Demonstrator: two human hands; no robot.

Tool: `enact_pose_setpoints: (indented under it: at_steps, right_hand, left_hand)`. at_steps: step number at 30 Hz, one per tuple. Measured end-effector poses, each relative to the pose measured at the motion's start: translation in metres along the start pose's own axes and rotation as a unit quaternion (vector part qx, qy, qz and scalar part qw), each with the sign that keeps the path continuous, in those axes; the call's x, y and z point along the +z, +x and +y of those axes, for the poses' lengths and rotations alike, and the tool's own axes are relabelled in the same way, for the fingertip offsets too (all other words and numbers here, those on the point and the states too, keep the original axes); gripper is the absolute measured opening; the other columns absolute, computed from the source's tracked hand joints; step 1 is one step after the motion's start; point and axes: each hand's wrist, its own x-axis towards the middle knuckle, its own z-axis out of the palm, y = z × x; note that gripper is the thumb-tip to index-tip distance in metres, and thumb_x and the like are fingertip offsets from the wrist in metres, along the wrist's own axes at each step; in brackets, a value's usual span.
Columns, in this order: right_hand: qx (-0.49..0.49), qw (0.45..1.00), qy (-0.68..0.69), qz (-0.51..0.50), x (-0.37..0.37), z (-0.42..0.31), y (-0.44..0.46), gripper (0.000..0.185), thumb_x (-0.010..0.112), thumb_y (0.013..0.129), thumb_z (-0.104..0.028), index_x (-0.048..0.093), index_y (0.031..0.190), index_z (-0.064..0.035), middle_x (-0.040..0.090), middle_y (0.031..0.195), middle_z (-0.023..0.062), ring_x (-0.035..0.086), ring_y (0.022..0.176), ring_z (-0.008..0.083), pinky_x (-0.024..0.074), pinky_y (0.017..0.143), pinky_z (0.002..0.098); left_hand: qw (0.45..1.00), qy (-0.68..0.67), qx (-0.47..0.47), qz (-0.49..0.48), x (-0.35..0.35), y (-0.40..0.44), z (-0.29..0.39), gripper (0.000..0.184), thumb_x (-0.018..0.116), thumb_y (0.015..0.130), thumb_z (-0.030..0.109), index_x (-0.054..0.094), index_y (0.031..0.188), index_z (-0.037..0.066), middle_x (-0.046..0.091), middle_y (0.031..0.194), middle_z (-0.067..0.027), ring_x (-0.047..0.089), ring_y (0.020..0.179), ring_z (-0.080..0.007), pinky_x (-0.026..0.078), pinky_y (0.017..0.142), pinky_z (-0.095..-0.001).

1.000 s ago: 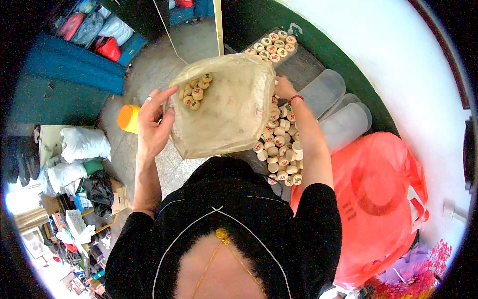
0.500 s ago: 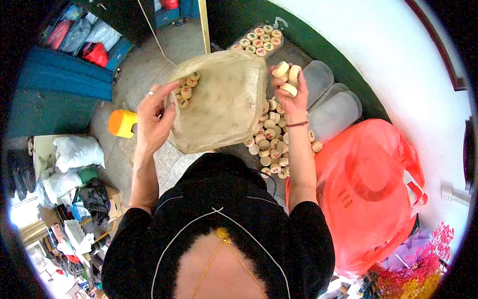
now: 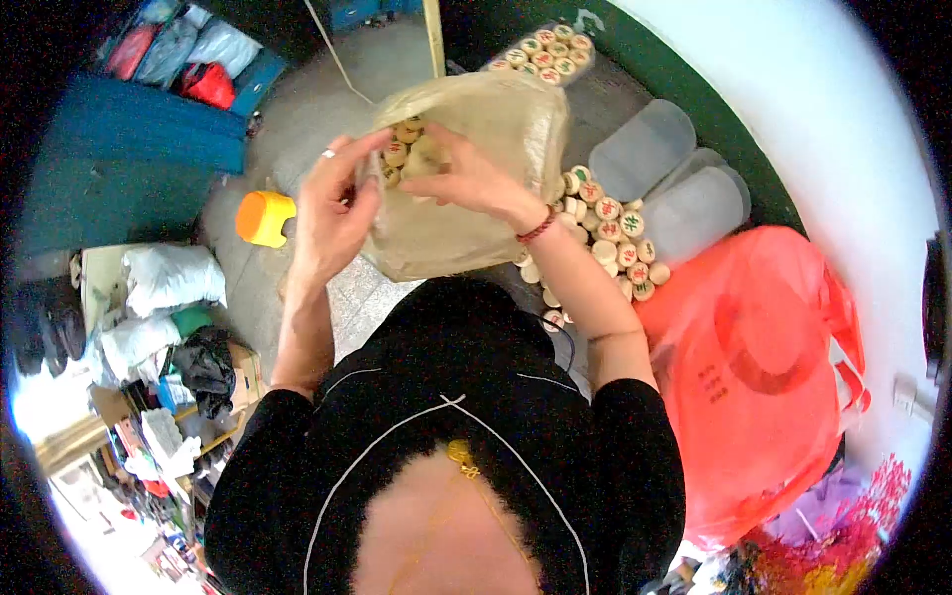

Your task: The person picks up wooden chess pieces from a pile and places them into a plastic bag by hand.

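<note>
My left hand (image 3: 334,213) pinches the left edge of a translucent yellowish plastic bag (image 3: 516,124), which hangs wide open. Inside the bag's left part lie several round wooden pieces (image 3: 396,154) with red and dark characters. My right hand (image 3: 471,178), with a red bracelet at its wrist, reaches into the bag beside those pieces. Its thumb and fingers are spread; pale pieces show blurred between them, and whether it still grips any is unclear. Right of the bag, a heap of similar pieces (image 3: 608,230) is spread over the dark surface.
A clear tray of pieces (image 3: 548,55) stands at the back. Empty clear plastic containers (image 3: 645,149) lie right of the heap. A large red bag (image 3: 754,377) is at the right. On the floor at left stands a yellow tub (image 3: 265,218).
My right hand rose from the heap with several pieces, then moved left into the bag. My left hand keeps hold of the bag's edge. The view has shifted somewhat.
</note>
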Motion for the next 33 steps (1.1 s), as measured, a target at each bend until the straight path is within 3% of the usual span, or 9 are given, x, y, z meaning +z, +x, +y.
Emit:
enact_pose_setpoints:
  at_steps: [3,5,7,9,12,14,15,19,33]
  right_hand:
    - [-0.279,0.934,-0.138,0.173,-0.004,0.011,-0.002,0.036,0.063,0.078,-0.016,0.054,0.108,0.0007,0.063,0.086,0.0066,0.059,0.075,0.0111,0.0487,0.064,0.0217]
    - [-0.151,0.965,0.043,0.209,-0.036,-0.006,-0.034,0.030,0.063,0.078,-0.016,0.058,0.101,0.0014,0.063,0.084,0.0067,0.059,0.077,0.0114,0.0483,0.065,0.0229]
    - [-0.164,0.932,0.027,0.323,-0.073,0.033,-0.047,0.025,0.062,0.078,-0.013,0.060,0.098,0.0016,0.064,0.085,0.0086,0.059,0.078,0.0108,0.0477,0.063,0.0228]
    - [-0.071,0.916,-0.069,0.389,-0.110,0.065,-0.074,0.029,0.063,0.077,-0.016,0.059,0.100,0.0026,0.064,0.090,0.0125,0.061,0.079,0.0139,0.0477,0.065,0.0252]
    - [0.098,0.891,-0.217,0.386,-0.140,0.097,-0.119,0.038,0.064,0.075,-0.021,0.058,0.103,0.0032,0.062,0.098,0.0175,0.061,0.085,0.0218,0.0476,0.073,0.0305]
    - [0.037,0.830,-0.418,0.368,-0.150,0.142,-0.137,0.039,0.064,0.072,-0.022,0.058,0.102,0.0017,0.060,0.096,0.0219,0.059,0.087,0.0317,0.0461,0.078,0.0367]
    - [0.115,0.849,-0.389,0.339,-0.146,0.147,-0.141,0.043,0.065,0.069,-0.022,0.056,0.104,0.0006,0.057,0.101,0.0220,0.054,0.093,0.0355,0.0445,0.080,0.0400]
    - [0.075,0.788,-0.546,0.275,-0.129,0.175,-0.129,0.049,0.069,0.063,-0.025,0.054,0.104,-0.0036,0.051,0.106,0.0189,0.045,0.104,0.0357,0.0433,0.081,0.0443]
    - [0.147,0.768,-0.587,0.210,-0.136,0.166,-0.111,0.054,0.071,0.060,-0.030,0.053,0.104,-0.0035,0.056,0.094,0.0153,0.052,0.092,0.0352,0.0475,0.074,0.0427]
  left_hand:
    - [0.999,-0.033,0.001,0.038,-0.003,-0.001,-0.003,0.043,0.045,0.072,-0.010,0.055,0.112,0.004,0.045,0.083,-0.0023,0.040,0.065,-0.0069,0.031,0.054,-0.0184]
    - [0.998,-0.039,-0.007,0.039,-0.007,-0.003,-0.009,0.044,0.045,0.073,-0.010,0.054,0.113,0.004,0.045,0.085,-0.0018,0.040,0.066,-0.0063,0.031,0.054,-0.0180]
    - [0.998,-0.046,-0.014,0.040,-0.012,-0.004,-0.016,0.044,0.045,0.073,-0.011,0.054,0.113,0.004,0.045,0.087,-0.0012,0.041,0.067,-0.0056,0.032,0.055,-0.0176]
    - [0.998,-0.031,0.009,0.050,-0.019,0.001,-0.020,0.044,0.045,0.074,-0.011,0.053,0.115,0.003,0.045,0.089,-0.0009,0.042,0.069,-0.0038,0.033,0.056,-0.0165]
    - [0.996,-0.069,-0.024,0.060,-0.023,0.004,-0.024,0.043,0.047,0.074,-0.009,0.051,0.116,0.000,0.053,0.119,-0.0097,0.043,0.116,-0.0163,0.017,0.105,-0.0329]
    - [0.997,-0.019,-0.005,0.081,-0.024,0.007,-0.022,0.043,0.045,0.075,-0.011,0.052,0.116,0.001,0.049,0.100,-0.0024,0.050,0.073,-0.0030,0.038,0.060,-0.0152]
    - [0.996,-0.053,0.011,0.072,-0.024,0.008,-0.024,0.043,0.045,0.076,-0.011,0.052,0.116,0.001,0.049,0.107,-0.0036,0.051,0.072,-0.0036,0.040,0.061,-0.0153]
    - [0.992,-0.090,0.010,0.084,-0.017,0.011,-0.023,0.043,0.046,0.075,-0.011,0.052,0.116,0.001,0.049,0.111,-0.0043,0.053,0.074,-0.0041,0.041,0.062,-0.0151]
    - [0.991,-0.104,-0.013,0.084,-0.025,0.004,-0.031,0.041,0.045,0.077,-0.011,0.052,0.116,0.000,0.049,0.116,-0.0058,0.055,0.079,-0.0057,0.043,0.063,-0.0153]
